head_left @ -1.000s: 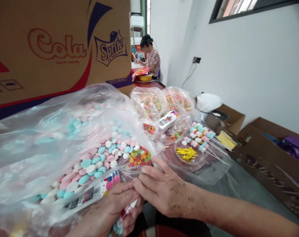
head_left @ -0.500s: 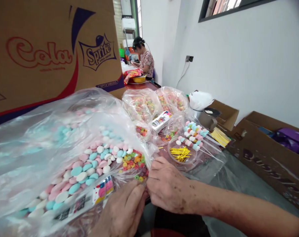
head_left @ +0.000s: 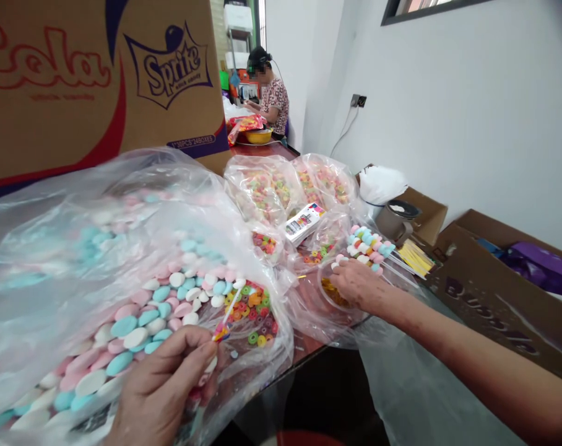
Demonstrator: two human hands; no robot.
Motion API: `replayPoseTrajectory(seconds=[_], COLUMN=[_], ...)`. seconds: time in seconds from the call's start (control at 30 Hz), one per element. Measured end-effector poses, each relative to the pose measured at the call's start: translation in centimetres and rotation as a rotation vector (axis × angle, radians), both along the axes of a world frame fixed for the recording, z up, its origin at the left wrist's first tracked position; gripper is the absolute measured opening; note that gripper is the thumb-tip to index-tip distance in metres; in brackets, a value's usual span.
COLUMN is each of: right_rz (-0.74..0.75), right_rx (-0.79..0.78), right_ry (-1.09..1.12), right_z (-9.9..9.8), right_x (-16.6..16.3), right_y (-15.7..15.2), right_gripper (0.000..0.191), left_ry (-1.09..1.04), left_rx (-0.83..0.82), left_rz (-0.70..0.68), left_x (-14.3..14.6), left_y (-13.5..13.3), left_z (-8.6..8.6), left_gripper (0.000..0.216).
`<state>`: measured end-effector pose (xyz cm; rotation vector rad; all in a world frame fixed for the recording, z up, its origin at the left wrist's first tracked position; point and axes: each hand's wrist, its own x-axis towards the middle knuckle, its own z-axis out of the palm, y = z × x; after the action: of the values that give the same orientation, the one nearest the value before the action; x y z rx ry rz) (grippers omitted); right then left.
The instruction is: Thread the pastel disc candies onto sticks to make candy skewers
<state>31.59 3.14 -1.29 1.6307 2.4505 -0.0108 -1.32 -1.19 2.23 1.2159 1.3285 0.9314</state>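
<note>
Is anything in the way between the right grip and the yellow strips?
Nothing that I can see. The right grip is just above the yellow strips, with its fingers reaching down to them. The candy sticks lie beyond it, not in between. The hand hides whether it touches the strips.

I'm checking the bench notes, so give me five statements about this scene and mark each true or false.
1. The right hand is at the gold ties. True.
2. The left hand is empty. False: it pinches the coloured end of a white stick.
3. The Sprite carton stands at the left. True.
4. The candy skewers lie at the picture's left edge. False: they lie right of the middle.
5. The co-worker's shirt is plain. False: it is patterned.
</note>
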Motion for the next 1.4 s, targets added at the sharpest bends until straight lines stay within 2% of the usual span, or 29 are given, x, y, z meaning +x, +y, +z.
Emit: replayPoseTrajectory(seconds=[0.3, 0.47, 0.63, 0.77, 0.87, 1.13, 1.2, 1.27, 1.33, 1.4], right_rz=[-0.091, -0.102, -0.173, -0.157, -0.201, -0.258, -0.291, -0.316, -0.316, -0.296], right_rx=[0.019, 0.016, 0.002, 0.021, 0.035, 0.185, 0.234, 0.322, 0.389, 0.355], right_ry=[0.125, 0.258, 0.476, 0.355, 0.256, 0.172, 0.275, 0.503, 0.776, 1.01], right_z=[2.0, 1.6, 1.5, 1.6, 1.8, 2.8, 3.3, 4.0, 4.6, 4.7], right_x=[1.6, 1.7, 1.5, 1.2, 1.1, 1.7, 1.2, -0.4, -3.2, -7.0], right_y=[0.2, 0.1, 0.2, -0.2, -0.5, -1.3, -1.7, -2.3, -3.0, -3.6], right_gripper=[0.023, 0.024, 0.031, 0.026, 0.024, 0.022, 0.021, 0.018, 0.015, 0.015], left_ry=[-0.064, -0.108, -0.122, -0.145, -0.145, -0.267, -0.292, -0.315, -0.365, -0.451], left_rx=[-0.088, -0.072, -0.069, -0.076, -0.081, -0.08, -0.074, -0.069, -0.084, -0.128], left_rz=[0.026, 0.022, -0.029, -0.051, -0.05, -0.012, 0.001, 0.006, -0.013, -0.054], left_x=[-1.1, -0.6, -0.8, -1.3, -1.5, -0.6, -0.4, 0.0, 0.5, 1.3], left_y=[0.6, 0.5, 0.4, 0.4, 0.5, 0.2, 0.1, -0.1, -0.3, -0.5], left_z=[-0.5, -0.6, -0.7, -1.1, -1.3, -0.5, -0.4, -0.4, -0.4, -0.5], left_gripper=[0.027, 0.027, 0.031, 0.033, 0.033, 0.024, 0.023, 0.024, 0.023, 0.019])
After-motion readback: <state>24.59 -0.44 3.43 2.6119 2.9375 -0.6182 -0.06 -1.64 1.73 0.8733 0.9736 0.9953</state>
